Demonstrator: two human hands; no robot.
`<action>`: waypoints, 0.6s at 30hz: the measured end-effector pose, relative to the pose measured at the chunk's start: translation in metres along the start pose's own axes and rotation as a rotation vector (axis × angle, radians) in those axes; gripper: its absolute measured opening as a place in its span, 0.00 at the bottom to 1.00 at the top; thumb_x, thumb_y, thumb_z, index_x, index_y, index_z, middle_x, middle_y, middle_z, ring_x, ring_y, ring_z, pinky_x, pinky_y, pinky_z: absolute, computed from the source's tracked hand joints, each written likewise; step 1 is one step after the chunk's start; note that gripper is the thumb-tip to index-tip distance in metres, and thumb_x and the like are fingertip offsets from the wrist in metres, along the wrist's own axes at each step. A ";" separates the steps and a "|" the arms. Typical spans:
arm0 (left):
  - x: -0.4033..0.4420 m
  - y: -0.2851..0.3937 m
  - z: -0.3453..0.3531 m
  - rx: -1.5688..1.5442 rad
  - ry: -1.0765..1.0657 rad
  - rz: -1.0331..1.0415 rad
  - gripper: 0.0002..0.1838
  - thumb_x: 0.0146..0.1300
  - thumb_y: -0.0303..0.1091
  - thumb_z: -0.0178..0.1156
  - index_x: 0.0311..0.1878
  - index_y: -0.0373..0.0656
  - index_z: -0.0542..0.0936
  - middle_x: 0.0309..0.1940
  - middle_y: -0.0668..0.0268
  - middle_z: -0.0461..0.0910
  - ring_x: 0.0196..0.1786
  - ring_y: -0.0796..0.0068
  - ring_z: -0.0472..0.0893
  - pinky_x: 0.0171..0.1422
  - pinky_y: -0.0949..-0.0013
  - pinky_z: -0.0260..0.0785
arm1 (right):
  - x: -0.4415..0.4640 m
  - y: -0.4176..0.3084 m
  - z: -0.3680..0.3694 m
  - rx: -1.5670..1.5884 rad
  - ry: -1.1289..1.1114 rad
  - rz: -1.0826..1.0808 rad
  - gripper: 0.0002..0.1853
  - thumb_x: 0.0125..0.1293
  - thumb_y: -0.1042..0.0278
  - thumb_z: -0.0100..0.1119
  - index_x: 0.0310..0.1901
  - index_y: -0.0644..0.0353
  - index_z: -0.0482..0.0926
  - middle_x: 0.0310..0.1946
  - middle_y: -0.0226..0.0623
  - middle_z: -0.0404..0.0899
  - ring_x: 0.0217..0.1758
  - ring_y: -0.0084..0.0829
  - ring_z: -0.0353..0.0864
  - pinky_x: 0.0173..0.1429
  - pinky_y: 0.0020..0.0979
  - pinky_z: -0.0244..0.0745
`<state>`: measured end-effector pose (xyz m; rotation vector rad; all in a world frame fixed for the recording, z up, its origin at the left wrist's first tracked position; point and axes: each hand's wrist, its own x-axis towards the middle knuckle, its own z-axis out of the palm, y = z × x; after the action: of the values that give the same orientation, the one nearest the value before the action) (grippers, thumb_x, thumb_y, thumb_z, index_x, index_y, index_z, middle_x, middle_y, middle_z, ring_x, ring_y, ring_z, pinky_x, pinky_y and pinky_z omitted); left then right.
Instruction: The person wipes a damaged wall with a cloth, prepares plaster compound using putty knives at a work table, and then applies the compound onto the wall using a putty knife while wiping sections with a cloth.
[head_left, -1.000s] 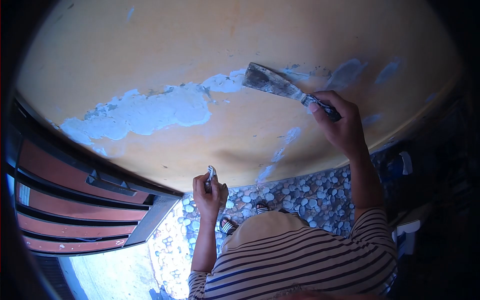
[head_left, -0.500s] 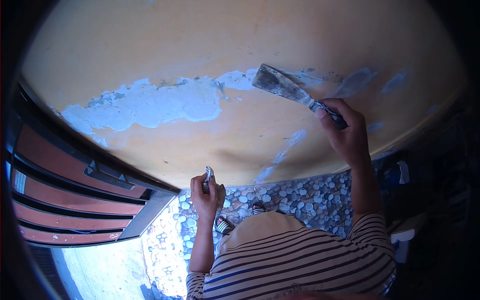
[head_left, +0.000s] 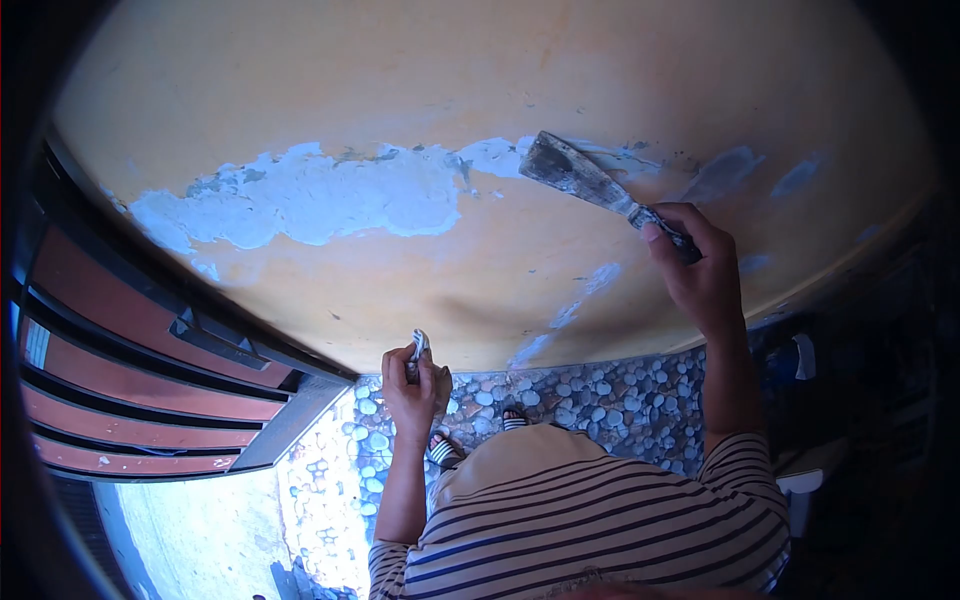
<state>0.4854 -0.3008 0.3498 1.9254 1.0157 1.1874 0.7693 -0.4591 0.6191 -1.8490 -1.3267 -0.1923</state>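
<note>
My right hand (head_left: 702, 262) grips the dark handle of a putty knife (head_left: 585, 178), whose stained blade points up and left over the yellow wall (head_left: 400, 290). The blade lies over the right end of a long whitish patch (head_left: 330, 198); whether it presses on the wall I cannot tell. Low and left of centre, my left hand (head_left: 408, 395) is closed round a small whitish-grey object (head_left: 420, 345), mostly covered by the fingers. Smaller pale patches (head_left: 725, 172) mark the wall above and to the right of my right hand.
A gate with red slats and a dark frame (head_left: 150, 365) stands at the left. Pebble-patterned floor (head_left: 610, 400) runs below the wall, with sandalled feet (head_left: 445, 450) on it. A white object (head_left: 802, 482) shows in the dark area at lower right.
The wall patches have shifted right in view. My right hand and the putty knife have moved right and slightly down in the picture; the blade stays near the patch's right end. My left hand keeps its hold.
</note>
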 end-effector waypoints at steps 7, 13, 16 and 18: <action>-0.001 0.003 0.000 0.027 -0.022 -0.002 0.12 0.65 0.24 0.65 0.52 0.38 0.80 0.45 0.54 0.80 0.43 0.54 0.83 0.48 0.57 0.77 | 0.010 -0.019 0.028 0.041 -0.001 -0.053 0.11 0.73 0.67 0.66 0.49 0.65 0.83 0.34 0.42 0.88 0.36 0.27 0.88 0.43 0.29 0.80; 0.000 0.001 -0.006 0.012 0.011 -0.020 0.11 0.66 0.24 0.65 0.51 0.38 0.80 0.45 0.54 0.80 0.43 0.54 0.83 0.48 0.58 0.77 | 0.004 -0.003 0.020 0.020 0.006 -0.068 0.11 0.72 0.67 0.66 0.50 0.64 0.83 0.35 0.42 0.88 0.37 0.28 0.89 0.43 0.29 0.80; -0.002 0.002 -0.007 0.013 0.002 -0.030 0.11 0.66 0.24 0.65 0.51 0.37 0.80 0.45 0.54 0.80 0.43 0.54 0.83 0.48 0.58 0.77 | 0.004 -0.009 0.021 0.001 0.018 -0.056 0.11 0.72 0.67 0.67 0.50 0.64 0.83 0.35 0.42 0.88 0.37 0.29 0.90 0.43 0.30 0.81; 0.001 0.008 -0.005 0.022 -0.014 -0.026 0.11 0.66 0.24 0.65 0.51 0.37 0.80 0.45 0.53 0.80 0.43 0.54 0.83 0.48 0.58 0.77 | 0.011 -0.023 0.030 0.053 -0.019 -0.027 0.11 0.72 0.67 0.67 0.49 0.65 0.83 0.35 0.42 0.89 0.38 0.30 0.90 0.44 0.31 0.81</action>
<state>0.4834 -0.3030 0.3583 1.9294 1.0476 1.1505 0.7452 -0.4288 0.6179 -1.7927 -1.3575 -0.1528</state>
